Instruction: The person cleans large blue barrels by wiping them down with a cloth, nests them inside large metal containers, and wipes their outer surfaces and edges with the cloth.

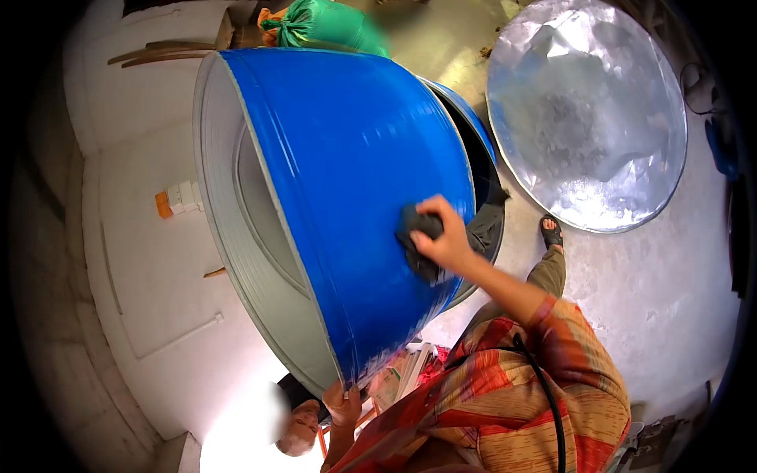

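Note:
My right hand presses a bunched dark cloth against the outside of a big blue drum. The fingers are wrapped round the cloth, and the arm is slightly blurred. The drum lies tilted in front of me, its wide open mouth and pale grey inside facing left. At the drum's lower edge, my left hand grips the rim. Behind the drum's right end shows part of another blue vessel with a dark inside, and dark material hangs at its edge.
A large round shiny metal sheet or lid lies on the floor at the upper right. A green sack sits beyond the drum. Another person is at the lower left, near my left hand. White and orange boxes stand by the wall.

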Demonstrator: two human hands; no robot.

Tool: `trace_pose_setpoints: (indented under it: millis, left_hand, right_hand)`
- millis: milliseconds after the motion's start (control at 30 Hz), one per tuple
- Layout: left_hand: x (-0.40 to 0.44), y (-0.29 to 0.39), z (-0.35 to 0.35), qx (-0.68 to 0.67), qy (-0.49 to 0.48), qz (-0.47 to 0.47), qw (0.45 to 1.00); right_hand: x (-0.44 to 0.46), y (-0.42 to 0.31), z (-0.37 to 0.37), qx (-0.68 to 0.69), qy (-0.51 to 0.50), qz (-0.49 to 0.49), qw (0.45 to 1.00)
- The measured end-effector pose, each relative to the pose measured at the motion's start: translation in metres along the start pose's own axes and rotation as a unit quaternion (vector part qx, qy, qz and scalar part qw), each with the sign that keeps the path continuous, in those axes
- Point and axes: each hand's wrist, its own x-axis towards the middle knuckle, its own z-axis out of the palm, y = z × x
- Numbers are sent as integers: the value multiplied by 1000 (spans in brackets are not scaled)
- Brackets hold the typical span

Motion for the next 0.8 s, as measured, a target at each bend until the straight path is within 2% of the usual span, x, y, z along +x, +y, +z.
trace_pose_setpoints:
  millis: [100, 133, 200, 233, 300, 333, 400, 467, 533, 600, 667, 733, 800]
  left_hand:
    - [-4, -15, 6, -43, 12, 40, 998]
    - [-3, -17, 6, -41, 11, 42, 998]
    - [-5, -16, 5, -27, 8, 42, 999]
    - [-5, -16, 5, -20, 6, 45, 999]
    - [-6, -18, 5, -8, 5, 55, 998]
    - [-7, -21, 5, 0, 7, 64, 998]
    - [-6, -21, 7, 20, 11, 80, 997]
    - [7, 11, -2, 64, -13, 56, 996]
    - [17, 41, -13, 103, -61, -10, 993]
    - [17, 49, -18, 136, -112, -81, 981]
    - [6, 21, -12, 102, -30, 42, 993]
    - [1, 16, -8, 115, 36, 126, 985]
    - [7, 34, -6, 142, 83, 193, 967]
  right_hand:
    - [87, 31, -7, -11, 90, -30, 995]
    - [119, 46, -9, -21, 111, -3, 994]
    - [172, 77, -5, 94, 162, 97, 978]
    - [190, 97, -5, 40, 179, 91, 979]
    - [188, 97, -8, -65, 174, 76, 980]
    - [182, 104, -11, -96, 146, 5, 985]
    - [153, 112, -13, -134, 148, -29, 979]
    - [120, 111, -25, -150, 151, -4, 977]
    - [84, 98, -48, -26, 93, 161, 982]
    - [56, 80, -72, 182, 120, 293, 931]
    - [32, 70, -110, 379, 104, 323, 861]
    - [17, 39, -139, 525, 171, 352, 756]
    - [3, 13, -163, 622, 152, 292, 710]
